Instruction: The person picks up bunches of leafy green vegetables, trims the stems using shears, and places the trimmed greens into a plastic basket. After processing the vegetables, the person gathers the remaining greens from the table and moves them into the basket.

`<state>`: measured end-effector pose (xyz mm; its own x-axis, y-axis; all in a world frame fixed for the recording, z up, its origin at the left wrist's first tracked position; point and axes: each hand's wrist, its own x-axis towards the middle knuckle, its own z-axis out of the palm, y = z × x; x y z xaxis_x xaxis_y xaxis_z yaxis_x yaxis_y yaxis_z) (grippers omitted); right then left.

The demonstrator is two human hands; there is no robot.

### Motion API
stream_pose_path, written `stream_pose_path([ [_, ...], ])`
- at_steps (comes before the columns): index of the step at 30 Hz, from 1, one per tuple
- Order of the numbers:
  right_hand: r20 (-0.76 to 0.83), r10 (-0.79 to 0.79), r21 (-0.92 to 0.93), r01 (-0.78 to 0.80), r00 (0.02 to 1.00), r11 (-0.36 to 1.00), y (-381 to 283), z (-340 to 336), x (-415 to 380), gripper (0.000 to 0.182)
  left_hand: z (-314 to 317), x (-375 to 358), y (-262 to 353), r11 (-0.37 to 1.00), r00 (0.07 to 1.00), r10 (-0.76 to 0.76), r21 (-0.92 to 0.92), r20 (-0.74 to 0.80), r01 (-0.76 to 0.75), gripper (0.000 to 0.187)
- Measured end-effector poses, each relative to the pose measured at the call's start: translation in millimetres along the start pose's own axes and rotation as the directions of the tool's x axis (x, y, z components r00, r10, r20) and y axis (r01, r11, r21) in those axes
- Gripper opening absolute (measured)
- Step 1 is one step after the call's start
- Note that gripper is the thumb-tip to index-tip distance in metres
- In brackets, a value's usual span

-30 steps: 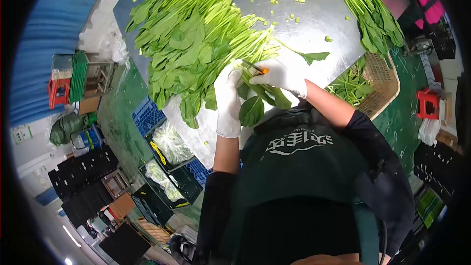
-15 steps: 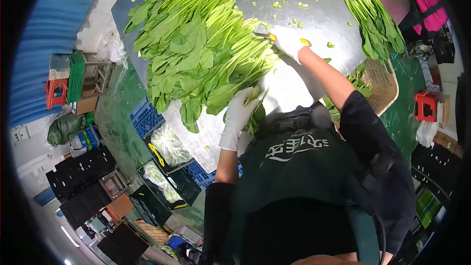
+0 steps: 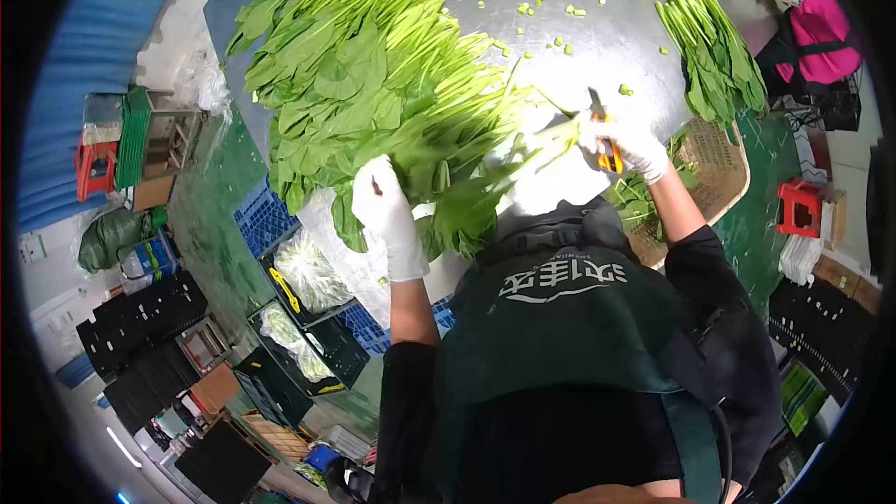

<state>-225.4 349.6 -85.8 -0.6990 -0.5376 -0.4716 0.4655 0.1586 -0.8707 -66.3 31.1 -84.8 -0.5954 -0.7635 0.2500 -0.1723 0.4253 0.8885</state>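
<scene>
My right hand (image 3: 627, 142), in a white glove, is closed around a small knife (image 3: 609, 157) with an orange-and-black handle. Pale stems (image 3: 558, 134) of leafy greens meet its fingers, and their leaves (image 3: 467, 210) trail left in front of my apron. My left hand (image 3: 385, 210), also gloved, is at the near edge of a large pile of leafy greens (image 3: 345, 84). Its fingers are curled in against the leaves, and what they grip is hidden. Over the pile's near right side, the leaves are smeared by motion.
Cut stem pieces (image 3: 525, 9) are scattered over the metal table (image 3: 644, 47). A neat bunch of greens (image 3: 717, 51) lies at the right. Beside the table stands a tan basket (image 3: 723, 163) with greens. Crates holding bagged vegetables (image 3: 317, 271) sit on the floor at left.
My right hand has moved right and towards me, from the stem ends, with the knife. My left hand has shifted left onto the leaves, and the greens near me have spread out.
</scene>
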Motion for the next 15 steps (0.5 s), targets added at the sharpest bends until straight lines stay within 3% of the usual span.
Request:
stream_pose_path([
  [1,0.090,0.184,-0.284,-0.152,0.979,0.947,-4.8,-3.9,-6.2,0.020,5.6,7.6,5.4,1.000,0.999,0.008,-0.023,-0.042,-0.009,0.007],
  [3,0.298,-0.014,-0.691,0.226,0.954,0.686,57.8,-30.0,12.0,0.024,29.0,18.0,39.3,0.986,0.985,0.148,0.065,0.089,-0.154,0.009],
  [4,0.299,-0.017,-0.692,0.229,0.954,0.685,68.4,-28.3,12.1,0.024,48.1,23.3,35.8,0.973,0.961,0.207,0.060,0.184,-0.221,0.009],
  [5,0.181,-0.136,-0.753,0.226,0.974,0.618,77.5,-24.7,7.5,0.026,71.9,28.3,33.0,0.856,0.895,0.337,0.300,0.293,-0.421,0.007],
  [6,0.070,-0.261,-0.809,0.208,0.963,0.550,82.1,-22.4,2.6,0.028,91.4,30.6,24.9,0.700,0.776,0.448,0.366,0.444,-0.614,0.005],
  [7,0.072,-0.263,-0.809,0.211,0.962,0.549,76.9,-17.1,-3.4,0.028,115.8,32.0,8.3,0.780,0.752,0.534,0.116,0.386,-0.614,0.003],
  [8,-0.008,-0.250,-0.730,0.165,0.968,0.663,64.7,-8.4,-9.6,0.028,133.0,29.6,-4.1,0.582,0.655,0.590,0.315,0.471,-0.750,0.003],
  [9,-0.090,-0.228,-0.632,0.122,0.969,0.765,54.4,-1.8,-12.4,0.028,157.5,30.9,-24.5,0.635,0.719,0.414,0.388,0.559,-0.668,0.008],
  [10,-0.147,-0.153,-0.745,-0.008,0.977,0.667,48.9,1.1,-12.4,0.029,170.3,32.4,-33.6,0.554,0.697,0.359,0.459,0.621,-0.694,0.009],
  [11,-0.158,-0.160,-0.743,-0.011,0.974,0.669,49.7,3.1,-13.8,0.029,178.1,33.9,-33.6,0.463,0.676,0.296,0.518,0.674,-0.719,0.011],
  [13,-0.132,-0.319,-0.832,0.071,0.938,0.551,57.2,7.8,-19.7,0.031,189.6,35.3,-35.4,0.384,0.677,0.251,0.571,0.691,-0.725,0.009],
  [15,-0.157,-0.284,-0.779,0.058,0.946,0.624,62.8,14.0,-21.3,0.033,191.1,36.5,-34.5,0.294,0.681,0.194,0.621,0.706,-0.727,0.012],
])
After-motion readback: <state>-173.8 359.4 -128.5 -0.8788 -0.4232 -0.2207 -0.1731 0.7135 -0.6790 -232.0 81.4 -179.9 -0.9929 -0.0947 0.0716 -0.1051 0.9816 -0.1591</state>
